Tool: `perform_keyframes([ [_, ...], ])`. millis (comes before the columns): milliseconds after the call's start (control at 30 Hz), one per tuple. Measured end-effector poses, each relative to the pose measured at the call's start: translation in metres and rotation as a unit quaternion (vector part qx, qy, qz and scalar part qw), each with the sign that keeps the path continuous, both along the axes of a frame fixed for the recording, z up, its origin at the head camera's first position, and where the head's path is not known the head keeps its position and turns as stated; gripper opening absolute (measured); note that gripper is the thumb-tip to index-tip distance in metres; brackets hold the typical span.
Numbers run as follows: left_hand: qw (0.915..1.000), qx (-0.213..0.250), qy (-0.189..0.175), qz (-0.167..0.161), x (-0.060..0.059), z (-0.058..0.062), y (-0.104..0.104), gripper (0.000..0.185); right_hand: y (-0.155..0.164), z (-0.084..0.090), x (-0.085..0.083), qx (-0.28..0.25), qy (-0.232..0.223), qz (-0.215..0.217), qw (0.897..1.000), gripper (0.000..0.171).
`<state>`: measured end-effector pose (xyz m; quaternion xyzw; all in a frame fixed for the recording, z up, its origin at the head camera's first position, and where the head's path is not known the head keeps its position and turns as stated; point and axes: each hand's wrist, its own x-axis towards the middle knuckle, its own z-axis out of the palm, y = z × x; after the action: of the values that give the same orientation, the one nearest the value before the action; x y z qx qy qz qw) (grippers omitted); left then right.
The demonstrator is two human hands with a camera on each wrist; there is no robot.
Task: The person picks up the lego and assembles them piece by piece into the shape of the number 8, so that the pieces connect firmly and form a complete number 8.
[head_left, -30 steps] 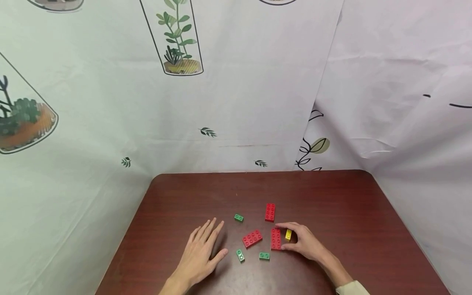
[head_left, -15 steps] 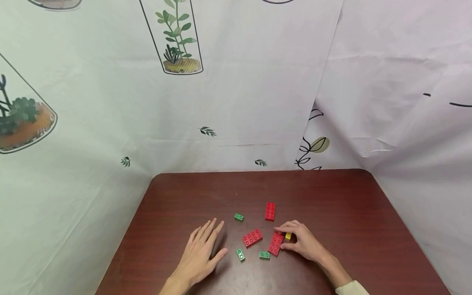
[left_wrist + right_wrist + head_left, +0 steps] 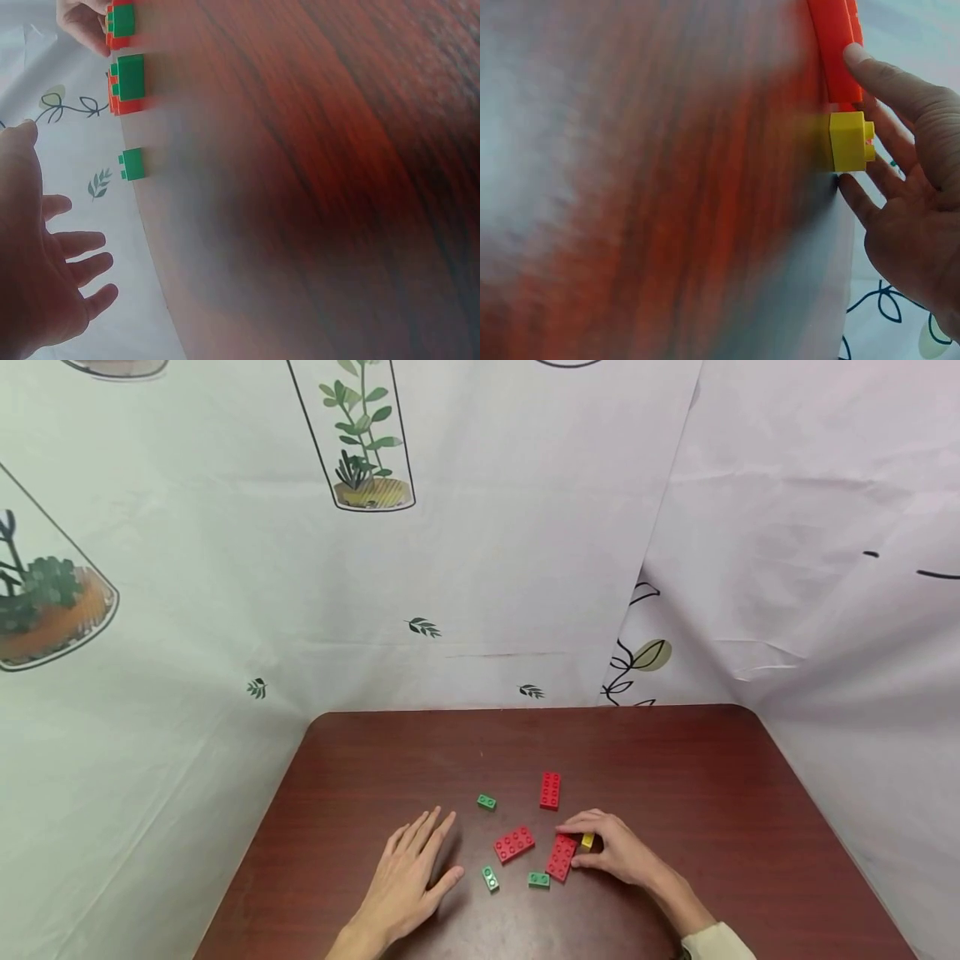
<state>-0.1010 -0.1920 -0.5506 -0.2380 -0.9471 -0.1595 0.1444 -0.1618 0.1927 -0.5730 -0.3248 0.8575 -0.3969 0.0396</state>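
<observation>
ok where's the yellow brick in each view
Head: yellow brick, lower right of centre, partly hidden by the right hand.
Left wrist: not visible.
Right wrist: upper right, just below a red brick.
Shared landmark: the right hand, top left in the left wrist view.

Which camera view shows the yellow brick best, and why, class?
The right wrist view: the yellow brick appears large there, its side and studs visible. The head view shows it small, partly covered by the right hand; the left wrist view doesn't show it.
</observation>
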Motion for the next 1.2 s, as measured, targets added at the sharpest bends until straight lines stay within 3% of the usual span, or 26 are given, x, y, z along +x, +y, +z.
perform_keyframes([
  [433, 1.0000, -0.003, -0.003, 0.003, 0.002, -0.002, 0.000, 0.072, 0.002, 0.009, -0.010, 0.025, -0.077, 0.027, 0.996, 0.041],
  [900, 0.9999, -0.003, -0.009, 0.006, 0.004, -0.003, 0.001, 0.072, 0.004, 0.007, -0.013, 0.023, -0.046, 0.021, 0.998, 0.030],
  [1200, 0.9998, -0.003, -0.018, 0.006, 0.005, -0.001, 0.002, 0.070, 0.005, 0.005, -0.002, 0.053, 0.022, -0.005, 0.998, 0.028],
])
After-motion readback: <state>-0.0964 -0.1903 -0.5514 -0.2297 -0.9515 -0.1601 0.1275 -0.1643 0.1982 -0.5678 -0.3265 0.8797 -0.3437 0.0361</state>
